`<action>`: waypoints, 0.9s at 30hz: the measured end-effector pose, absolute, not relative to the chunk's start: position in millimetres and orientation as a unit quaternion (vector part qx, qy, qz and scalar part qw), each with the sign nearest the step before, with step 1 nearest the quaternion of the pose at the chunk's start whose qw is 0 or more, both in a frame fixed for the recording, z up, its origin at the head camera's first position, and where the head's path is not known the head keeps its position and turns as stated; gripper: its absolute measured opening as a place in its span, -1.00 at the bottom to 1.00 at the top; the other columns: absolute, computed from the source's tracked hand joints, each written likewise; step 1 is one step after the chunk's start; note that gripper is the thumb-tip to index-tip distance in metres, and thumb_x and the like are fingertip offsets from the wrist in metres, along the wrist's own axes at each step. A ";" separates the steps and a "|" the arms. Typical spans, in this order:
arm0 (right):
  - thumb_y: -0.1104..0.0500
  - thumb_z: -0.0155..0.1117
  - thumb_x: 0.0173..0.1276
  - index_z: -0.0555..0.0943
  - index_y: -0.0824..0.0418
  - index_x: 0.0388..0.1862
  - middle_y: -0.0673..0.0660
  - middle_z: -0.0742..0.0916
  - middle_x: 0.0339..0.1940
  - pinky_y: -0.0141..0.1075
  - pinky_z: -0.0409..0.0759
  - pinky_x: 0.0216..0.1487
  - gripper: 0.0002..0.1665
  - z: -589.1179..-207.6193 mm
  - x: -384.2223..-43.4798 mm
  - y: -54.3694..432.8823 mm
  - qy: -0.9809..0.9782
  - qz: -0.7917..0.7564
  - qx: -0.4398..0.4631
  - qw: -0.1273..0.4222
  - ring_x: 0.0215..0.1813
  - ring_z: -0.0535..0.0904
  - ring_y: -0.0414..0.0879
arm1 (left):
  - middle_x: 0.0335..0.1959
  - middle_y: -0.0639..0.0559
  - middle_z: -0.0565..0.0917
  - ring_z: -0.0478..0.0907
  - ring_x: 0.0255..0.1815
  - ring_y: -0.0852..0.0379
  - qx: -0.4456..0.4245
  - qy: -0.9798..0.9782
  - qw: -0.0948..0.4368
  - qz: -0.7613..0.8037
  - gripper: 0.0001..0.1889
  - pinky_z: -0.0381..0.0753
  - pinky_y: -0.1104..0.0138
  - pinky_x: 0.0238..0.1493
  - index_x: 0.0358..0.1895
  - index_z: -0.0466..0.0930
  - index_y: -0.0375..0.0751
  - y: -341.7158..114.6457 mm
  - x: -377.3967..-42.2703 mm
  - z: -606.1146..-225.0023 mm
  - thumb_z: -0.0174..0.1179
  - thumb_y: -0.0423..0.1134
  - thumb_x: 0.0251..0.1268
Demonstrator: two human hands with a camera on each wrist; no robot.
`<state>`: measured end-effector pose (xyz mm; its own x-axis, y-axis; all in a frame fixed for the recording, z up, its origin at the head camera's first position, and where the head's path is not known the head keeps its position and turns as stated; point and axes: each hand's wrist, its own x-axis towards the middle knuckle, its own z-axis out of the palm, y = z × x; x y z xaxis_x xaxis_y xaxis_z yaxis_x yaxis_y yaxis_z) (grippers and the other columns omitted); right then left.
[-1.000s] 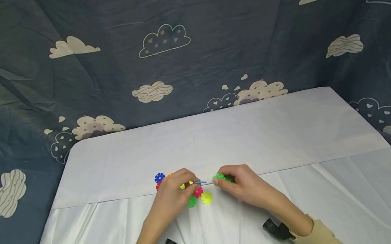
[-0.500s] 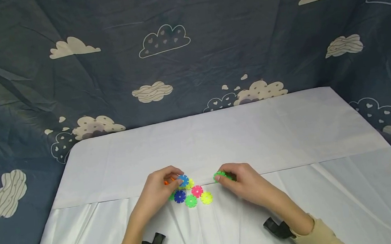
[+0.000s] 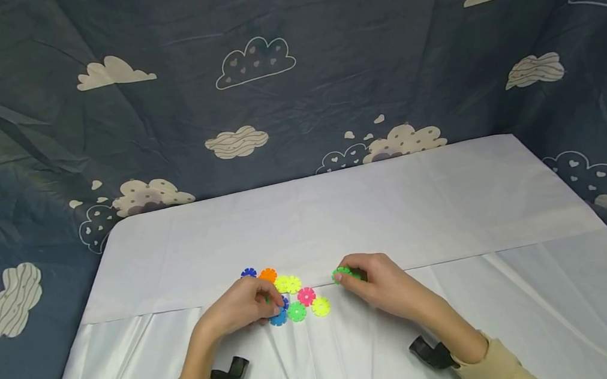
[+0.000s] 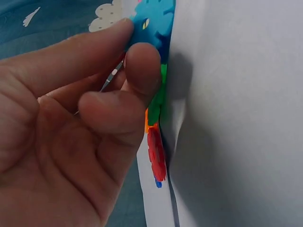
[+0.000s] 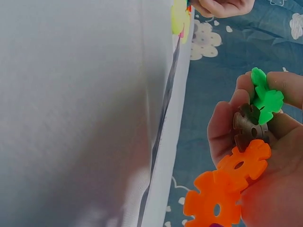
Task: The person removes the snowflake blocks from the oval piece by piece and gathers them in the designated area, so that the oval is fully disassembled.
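My left hand pinches a light blue notched plastic disc with its fingertips, low over the left part of a group of discs. A dark blue disc is partly hidden beside those fingertips. In the left wrist view a green disc and a red disc lie past the fingers. Farther right, my right hand holds a chain of interlocking discs: a green disc between thumb and fingers, then a brown disc and orange discs against the palm.
Several loose discs lie on the white-covered table: an orange disc, a yellow disc, a pink disc, a green disc and another yellow disc. Behind the table hangs a dark cloud-print cloth.
My left hand has drawn back leftward from near the right hand, carrying the light blue disc down toward the table's front, beside the dark blue disc. The right hand stays almost still.
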<state>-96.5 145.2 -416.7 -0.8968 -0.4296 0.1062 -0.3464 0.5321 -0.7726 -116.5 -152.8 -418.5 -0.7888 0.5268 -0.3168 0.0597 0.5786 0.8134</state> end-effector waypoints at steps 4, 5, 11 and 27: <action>0.06 0.26 0.44 0.65 0.06 -0.34 -0.17 0.49 -0.59 -0.36 0.38 -0.46 -0.85 -416.5 -96.4 145.1 0.874 -0.429 -0.223 0.052 -0.50 0.38 -0.25 | -0.57 -0.02 0.61 0.52 -0.61 0.06 0.175 0.852 0.265 0.415 -0.94 0.45 0.33 -0.60 -0.32 0.72 -0.15 -151.6 -116.2 -418.2 0.33 -0.39 0.21; 0.07 0.25 0.45 0.66 0.06 -0.32 -0.16 0.51 -0.57 -0.36 0.39 -0.46 -0.85 -416.6 -96.4 144.9 0.872 -0.431 -0.224 0.055 -0.49 0.38 -0.25 | -0.59 -0.02 0.61 0.50 -0.63 0.08 0.176 0.855 0.258 0.414 -0.95 0.44 0.34 -0.61 -0.31 0.72 -0.15 -150.8 -116.0 -417.5 0.33 -0.38 0.21; 0.21 0.14 0.48 0.66 0.05 -0.24 -0.05 0.63 -0.40 -0.34 0.46 -0.35 -0.85 -416.4 -94.6 142.8 0.862 -0.440 -0.239 0.078 -0.40 0.44 -0.22 | -0.54 0.09 0.59 0.47 -0.62 0.15 0.184 0.872 0.180 0.416 -0.94 0.48 0.32 -0.54 -0.25 0.72 -0.10 -136.2 -111.4 -413.0 0.33 -0.33 0.25; 0.18 0.20 0.48 0.68 -0.05 -0.11 -0.04 0.72 -0.33 -0.33 0.52 -0.27 -0.85 -415.8 -89.5 136.2 0.841 -0.451 -0.273 0.124 -0.35 0.52 -0.27 | -0.44 0.30 0.59 0.50 -0.45 0.28 0.222 0.874 0.116 0.415 -0.89 0.50 0.37 -0.45 -0.26 0.58 0.12 -86.3 -90.3 -416.0 0.33 -0.18 0.29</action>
<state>-89.5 136.2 -415.8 -0.8207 -0.5701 0.0380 -0.3465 0.4438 -0.8264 -90.3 -86.3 -416.0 -0.8743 0.4850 -0.0185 0.2920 0.5561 0.7781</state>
